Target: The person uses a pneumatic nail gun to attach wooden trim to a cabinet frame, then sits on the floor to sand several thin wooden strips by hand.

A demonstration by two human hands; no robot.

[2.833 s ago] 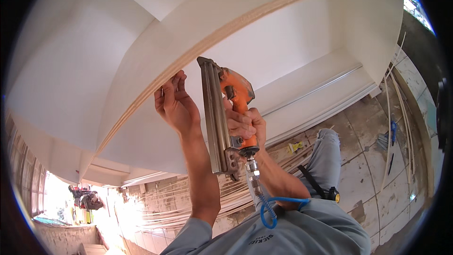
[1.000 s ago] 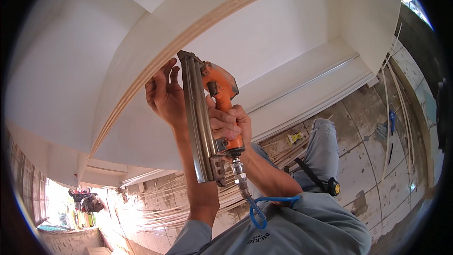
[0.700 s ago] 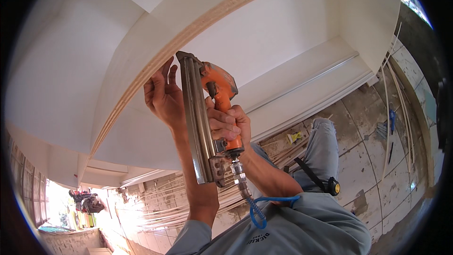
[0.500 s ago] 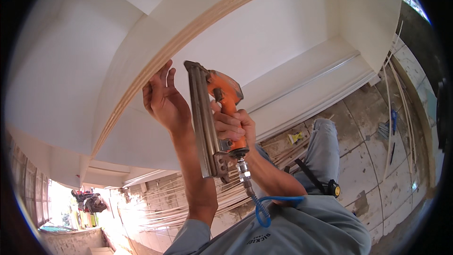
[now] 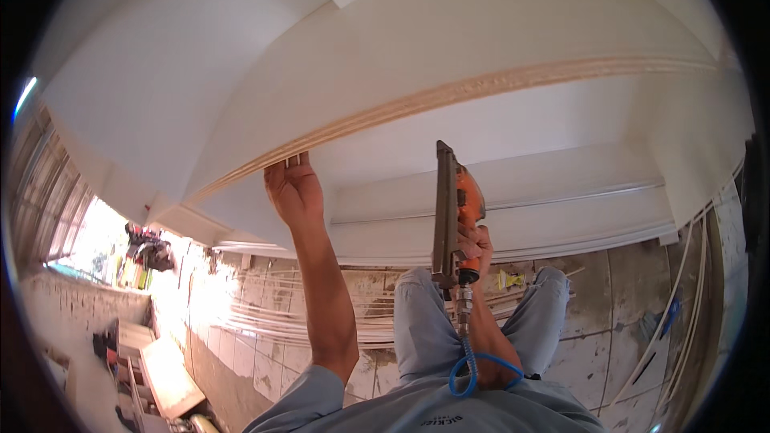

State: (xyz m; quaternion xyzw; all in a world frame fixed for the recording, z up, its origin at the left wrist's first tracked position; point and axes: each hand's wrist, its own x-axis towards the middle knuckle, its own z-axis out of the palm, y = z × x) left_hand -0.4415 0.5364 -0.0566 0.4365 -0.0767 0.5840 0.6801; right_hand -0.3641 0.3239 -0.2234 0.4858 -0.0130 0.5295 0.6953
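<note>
Left hand (image 5: 295, 192) is up at the plywood edge (image 5: 449, 95), left of centre frame; fingers bent against its underside, tips partly hidden, so we can't tell if they pinch or just press. Right hand (image 5: 473, 244) is wrapped round the grip of the orange nailer (image 5: 443, 212), right of centre; can't see whether a finger is on the trigger. Nose points up, well apart from the edge.

For clean work we'd set the nose square to the edge, centred on its thickness, and keep our left fingertips off the nail line. Finger off the trigger until there's contact.

Around us: blue hose (image 5: 452, 381) loops by the right forearm, lower centre; it could snag, so leave slack. Knees sit just below the nailer. Loose wood strips (image 5: 273, 325) cover the floor left of the knees, more strips (image 5: 682, 305) at lower right: trip risk. Yellow item (image 5: 509, 279) lies between the knees.
</note>
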